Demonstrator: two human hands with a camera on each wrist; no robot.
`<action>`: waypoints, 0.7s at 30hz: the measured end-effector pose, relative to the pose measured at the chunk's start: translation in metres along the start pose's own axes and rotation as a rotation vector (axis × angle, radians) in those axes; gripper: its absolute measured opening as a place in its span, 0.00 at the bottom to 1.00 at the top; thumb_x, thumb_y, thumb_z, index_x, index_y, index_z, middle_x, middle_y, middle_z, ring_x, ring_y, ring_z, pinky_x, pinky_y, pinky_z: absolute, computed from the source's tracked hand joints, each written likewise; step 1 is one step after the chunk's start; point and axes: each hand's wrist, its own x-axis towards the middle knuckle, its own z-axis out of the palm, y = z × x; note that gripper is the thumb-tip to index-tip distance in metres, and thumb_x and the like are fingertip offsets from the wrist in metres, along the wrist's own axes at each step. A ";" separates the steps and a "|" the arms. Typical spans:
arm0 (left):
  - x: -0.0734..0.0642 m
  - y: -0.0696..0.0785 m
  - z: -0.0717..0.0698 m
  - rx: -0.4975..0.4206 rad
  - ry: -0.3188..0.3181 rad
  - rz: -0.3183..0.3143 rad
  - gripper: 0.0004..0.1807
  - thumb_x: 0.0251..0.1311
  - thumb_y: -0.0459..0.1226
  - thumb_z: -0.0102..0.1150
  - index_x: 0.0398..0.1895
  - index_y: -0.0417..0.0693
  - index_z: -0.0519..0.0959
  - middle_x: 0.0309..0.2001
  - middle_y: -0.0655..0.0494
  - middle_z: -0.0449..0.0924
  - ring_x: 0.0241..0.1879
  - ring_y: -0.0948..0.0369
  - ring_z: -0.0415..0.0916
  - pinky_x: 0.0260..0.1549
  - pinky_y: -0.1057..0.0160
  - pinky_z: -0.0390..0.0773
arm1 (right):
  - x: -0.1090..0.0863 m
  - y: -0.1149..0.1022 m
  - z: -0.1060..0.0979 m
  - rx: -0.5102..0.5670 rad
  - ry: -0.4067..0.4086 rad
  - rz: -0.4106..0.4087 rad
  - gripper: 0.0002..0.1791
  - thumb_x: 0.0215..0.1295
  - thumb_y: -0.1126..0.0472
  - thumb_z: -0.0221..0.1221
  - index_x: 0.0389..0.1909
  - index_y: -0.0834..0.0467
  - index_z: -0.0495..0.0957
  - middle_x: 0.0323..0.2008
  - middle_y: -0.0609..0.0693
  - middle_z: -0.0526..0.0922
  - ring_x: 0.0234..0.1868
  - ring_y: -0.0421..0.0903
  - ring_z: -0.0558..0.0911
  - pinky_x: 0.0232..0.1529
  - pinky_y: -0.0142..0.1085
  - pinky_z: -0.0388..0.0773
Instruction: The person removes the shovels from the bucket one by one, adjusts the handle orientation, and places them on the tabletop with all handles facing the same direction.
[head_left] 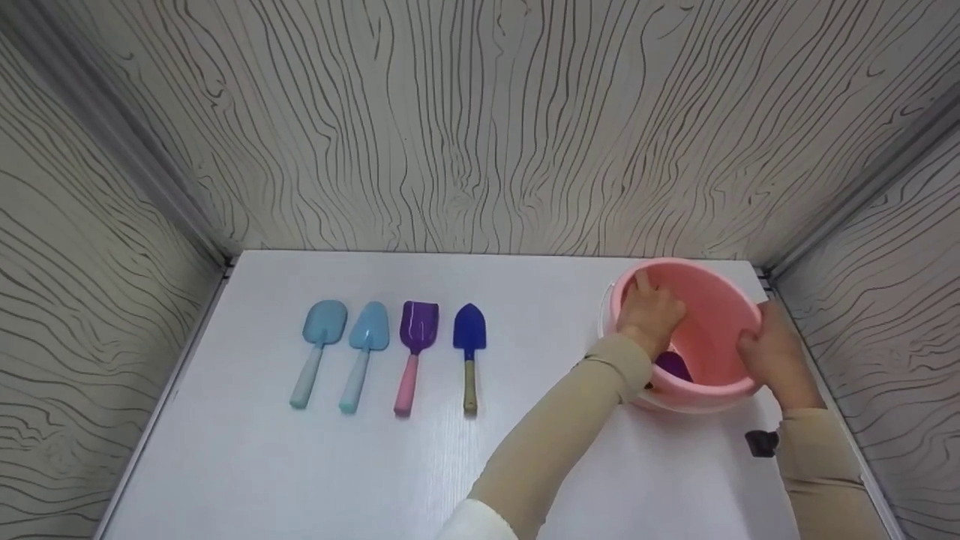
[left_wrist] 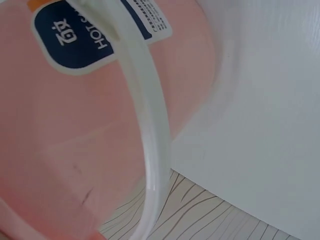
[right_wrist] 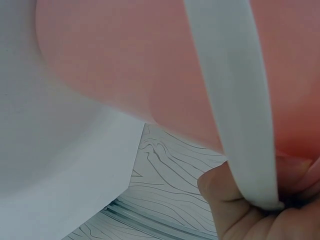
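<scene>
A pink bucket (head_left: 716, 322) with a white handle (left_wrist: 152, 135) stands at the table's right end. My left hand (head_left: 651, 311) is bent inside the bucket near its left wall; whether its fingers hold anything is hidden. Below that hand, a purple piece (head_left: 673, 366) shows inside the bucket, its rest out of sight. With my right hand (head_left: 772, 349) I grip the right rim, thumb inside. In the right wrist view the handle's end is beside the curled right hand (right_wrist: 260, 210).
Left of the bucket lie a light blue rounded shovel (head_left: 325, 322), a light blue tapered trowel (head_left: 370, 328), a purple shovel with a pink handle (head_left: 418, 326) and a dark blue pointed trowel (head_left: 470, 328). They form a row on the white table (head_left: 300, 472). Wood-patterned walls (head_left: 480, 127) enclose it.
</scene>
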 end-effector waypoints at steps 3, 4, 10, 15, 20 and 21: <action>0.000 0.002 0.000 0.072 -0.069 0.018 0.15 0.76 0.50 0.62 0.61 0.79 0.84 0.60 0.69 0.85 0.61 0.58 0.72 0.69 0.57 0.73 | 0.000 0.002 0.001 -0.016 0.010 -0.017 0.29 0.79 0.65 0.43 0.73 0.75 0.51 0.49 0.76 0.74 0.33 0.53 0.84 0.27 0.40 0.82; 0.000 0.003 -0.001 0.096 -0.093 0.027 0.14 0.76 0.50 0.61 0.60 0.79 0.84 0.58 0.71 0.86 0.59 0.60 0.73 0.67 0.57 0.72 | 0.000 0.002 0.001 -0.023 0.017 -0.030 0.28 0.79 0.66 0.43 0.72 0.76 0.52 0.49 0.77 0.74 0.33 0.53 0.83 0.28 0.40 0.81; -0.003 0.009 0.001 0.273 -0.222 0.088 0.05 0.81 0.49 0.55 0.42 0.72 0.77 0.35 0.73 0.75 0.41 0.65 0.69 0.56 0.60 0.64 | -0.001 0.004 0.004 -0.048 0.040 -0.071 0.24 0.76 0.67 0.43 0.67 0.77 0.55 0.47 0.76 0.74 0.33 0.54 0.81 0.28 0.41 0.78; -0.004 0.013 -0.001 0.380 -0.285 0.131 0.03 0.79 0.44 0.55 0.48 0.68 0.74 0.32 0.66 0.65 0.32 0.64 0.66 0.38 0.61 0.67 | -0.001 0.003 0.002 -0.060 0.046 -0.068 0.24 0.77 0.66 0.43 0.67 0.75 0.54 0.45 0.76 0.75 0.30 0.52 0.81 0.26 0.41 0.77; -0.008 0.017 -0.003 0.459 -0.293 0.156 0.07 0.75 0.39 0.53 0.49 0.65 0.73 0.34 0.65 0.65 0.31 0.65 0.66 0.34 0.65 0.69 | 0.000 0.002 0.000 -0.054 0.043 -0.060 0.25 0.78 0.66 0.43 0.69 0.75 0.54 0.47 0.77 0.75 0.31 0.52 0.82 0.26 0.41 0.78; -0.009 0.018 -0.003 0.475 -0.296 0.158 0.07 0.75 0.40 0.53 0.49 0.65 0.74 0.34 0.65 0.65 0.33 0.65 0.68 0.35 0.66 0.69 | 0.000 0.002 0.001 -0.053 0.043 -0.061 0.25 0.78 0.66 0.43 0.69 0.75 0.54 0.47 0.77 0.75 0.31 0.52 0.82 0.26 0.41 0.78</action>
